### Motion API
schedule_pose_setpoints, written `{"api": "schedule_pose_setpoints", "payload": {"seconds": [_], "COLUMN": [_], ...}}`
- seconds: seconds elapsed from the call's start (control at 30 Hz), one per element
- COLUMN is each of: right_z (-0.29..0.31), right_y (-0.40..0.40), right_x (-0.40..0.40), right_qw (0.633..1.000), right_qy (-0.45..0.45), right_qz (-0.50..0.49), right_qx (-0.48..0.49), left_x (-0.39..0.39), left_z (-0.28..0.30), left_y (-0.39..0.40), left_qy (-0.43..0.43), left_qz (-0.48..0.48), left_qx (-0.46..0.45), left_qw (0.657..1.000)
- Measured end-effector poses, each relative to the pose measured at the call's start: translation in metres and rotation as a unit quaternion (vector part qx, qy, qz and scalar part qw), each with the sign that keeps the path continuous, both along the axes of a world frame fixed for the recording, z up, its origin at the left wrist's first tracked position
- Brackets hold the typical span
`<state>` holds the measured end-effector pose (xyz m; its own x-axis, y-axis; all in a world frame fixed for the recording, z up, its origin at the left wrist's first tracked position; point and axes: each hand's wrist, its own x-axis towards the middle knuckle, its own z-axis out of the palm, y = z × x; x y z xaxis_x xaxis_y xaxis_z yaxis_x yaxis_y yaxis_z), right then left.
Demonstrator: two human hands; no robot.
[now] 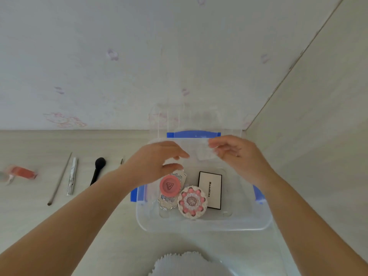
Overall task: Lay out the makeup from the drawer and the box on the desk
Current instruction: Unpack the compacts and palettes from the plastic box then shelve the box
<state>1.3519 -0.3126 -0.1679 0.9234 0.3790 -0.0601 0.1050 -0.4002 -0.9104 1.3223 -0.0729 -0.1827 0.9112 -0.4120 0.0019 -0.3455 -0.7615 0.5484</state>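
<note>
Pale wood tabletop carries the clear plastic box with blue latches, near the front. Inside lie a pink round compact, a frilled round case, a silver ornate case and a white Moookiss palette. Above them the left hand and right hand hover with the fingers loosely apart, and I cannot tell if they pinch something transparent. Best to take one piece at a time and put it beside the black brush and silver tube lying to the left.
</note>
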Motion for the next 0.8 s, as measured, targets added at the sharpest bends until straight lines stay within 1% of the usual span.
{"api": "schedule_pose_setpoints", "payload": {"seconds": [0.07,0.1,0.2,0.27,0.33,0.4,0.57,0.67,0.73,0.8], "right_z": [-0.013,-0.021,-0.039,-0.046,-0.053,-0.058,-0.06,-0.066,-0.068,-0.068], "right_y": [0.006,0.009,0.015,0.021,0.027,0.03,0.033,0.035,0.033,0.032], "right_x": [-0.003,-0.003,-0.007,-0.008,-0.01,-0.013,-0.02,-0.019,-0.018,-0.017], "right_qw": [0.995,0.991,0.967,0.942,0.914,0.882,0.834,0.829,0.838,0.855], "right_qy": [0.072,0.102,0.139,0.156,0.166,0.157,0.151,0.142,0.141,0.141], "right_qz": [0.045,0.06,0.109,0.148,0.186,0.22,0.277,0.293,0.286,0.274], "right_qx": [-0.042,-0.068,-0.184,-0.256,-0.321,-0.387,-0.454,-0.454,-0.443,-0.418], "left_x": [0.0,0.002,0.005,0.008,0.008,0.004,-0.01,-0.01,-0.009,-0.008], "left_z": [-0.001,-0.004,-0.018,-0.029,-0.039,-0.047,-0.065,-0.071,-0.075,-0.076], "left_y": [-0.011,-0.015,-0.028,-0.037,-0.044,-0.046,-0.046,-0.047,-0.047,-0.046], "left_qy": [0.1,0.131,0.148,0.162,0.164,0.155,0.152,0.145,0.133,0.128], "left_qz": [-0.042,-0.051,-0.056,-0.056,-0.05,-0.038,-0.022,-0.022,-0.019,-0.022], "left_qx": [0.075,0.128,0.297,0.366,0.384,0.391,0.422,0.423,0.419,0.417], "left_qw": [0.991,0.982,0.942,0.915,0.907,0.907,0.894,0.894,0.898,0.9]}}
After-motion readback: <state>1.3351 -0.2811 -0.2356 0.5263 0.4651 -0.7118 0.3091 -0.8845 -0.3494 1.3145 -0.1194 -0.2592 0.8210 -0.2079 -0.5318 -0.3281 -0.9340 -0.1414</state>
